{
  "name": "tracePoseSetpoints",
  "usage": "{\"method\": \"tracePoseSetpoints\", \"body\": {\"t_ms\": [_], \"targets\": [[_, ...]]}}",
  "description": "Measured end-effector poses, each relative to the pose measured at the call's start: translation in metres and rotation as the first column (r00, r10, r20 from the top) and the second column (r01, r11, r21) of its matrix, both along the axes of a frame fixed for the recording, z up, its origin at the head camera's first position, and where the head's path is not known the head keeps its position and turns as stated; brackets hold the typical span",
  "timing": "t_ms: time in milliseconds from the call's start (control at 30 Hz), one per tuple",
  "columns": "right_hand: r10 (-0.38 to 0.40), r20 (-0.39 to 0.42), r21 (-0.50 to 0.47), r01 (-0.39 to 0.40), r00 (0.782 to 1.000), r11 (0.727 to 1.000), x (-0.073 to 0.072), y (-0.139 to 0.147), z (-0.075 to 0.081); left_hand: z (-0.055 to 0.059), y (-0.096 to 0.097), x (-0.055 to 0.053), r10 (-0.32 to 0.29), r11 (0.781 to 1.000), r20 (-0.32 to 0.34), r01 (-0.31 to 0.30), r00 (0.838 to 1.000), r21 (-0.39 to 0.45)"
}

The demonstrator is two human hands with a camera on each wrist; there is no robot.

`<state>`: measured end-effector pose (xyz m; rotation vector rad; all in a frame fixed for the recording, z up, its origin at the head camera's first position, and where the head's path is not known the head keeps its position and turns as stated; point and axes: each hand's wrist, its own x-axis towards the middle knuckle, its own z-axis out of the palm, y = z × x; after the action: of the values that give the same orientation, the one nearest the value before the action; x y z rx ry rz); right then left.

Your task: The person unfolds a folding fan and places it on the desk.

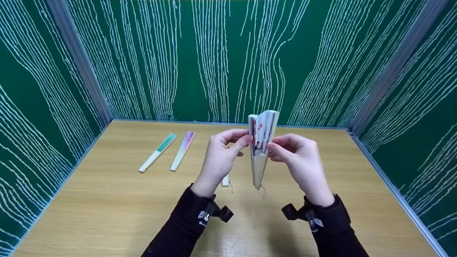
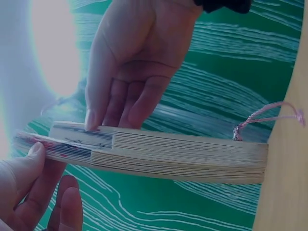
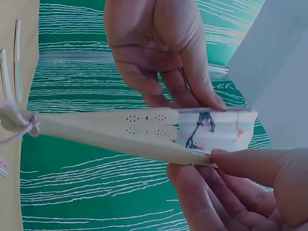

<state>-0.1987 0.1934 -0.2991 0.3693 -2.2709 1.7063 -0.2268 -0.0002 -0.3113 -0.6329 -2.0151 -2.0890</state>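
Note:
A folding fan (image 1: 260, 153) is held upright above the table, slightly spread, its pivot end down with a thin cord loop hanging from it. Dark branches and red marks are painted on its white leaf, and the pale ribs (image 3: 110, 130) have small cut-out flowers. My left hand (image 1: 223, 157) pinches one outer edge between thumb and fingers. On the opposite edge, my right hand (image 1: 300, 160) pinches the other outer rib. From the left wrist view, the fan (image 2: 183, 154) shows its stacked ribs edge-on, with the pink cord (image 2: 262, 113) at the pivot.
On the table (image 1: 107, 214) to the left lie a closed green-and-cream fan (image 1: 157, 153) and a closed pink-and-blue fan (image 1: 182, 150). The cream end of another item (image 1: 225, 181) with a cord shows beneath my left hand. Green walls (image 1: 185, 53) with white lines surround the table.

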Motion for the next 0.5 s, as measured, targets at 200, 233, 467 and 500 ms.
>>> {"method": "tracePoseSetpoints", "body": {"t_ms": [200, 233, 467, 500], "targets": [[-0.022, 0.017, -0.043, 0.022, 1.0, 0.999, -0.002, 0.005, 0.002, -0.002, 0.0, -0.003, 0.007, 1.0, -0.014, -0.007, 1.0, 0.014], [-0.02, 0.021, -0.054, 0.021, 1.0, 0.998, -0.002, 0.006, 0.002, -0.004, 0.001, -0.006, 0.01, 1.0, -0.015, -0.01, 1.0, 0.016], [0.022, 0.04, -0.137, -0.017, 0.999, 0.99, -0.007, 0.01, -0.001, -0.023, 0.003, -0.023, 0.002, 0.999, -0.048, 0.0, 0.999, 0.041], [0.032, 0.043, -0.151, -0.026, 0.999, 0.988, -0.008, 0.01, -0.001, -0.024, 0.003, -0.024, 0.001, 0.999, -0.056, 0.001, 0.998, 0.043]]}}
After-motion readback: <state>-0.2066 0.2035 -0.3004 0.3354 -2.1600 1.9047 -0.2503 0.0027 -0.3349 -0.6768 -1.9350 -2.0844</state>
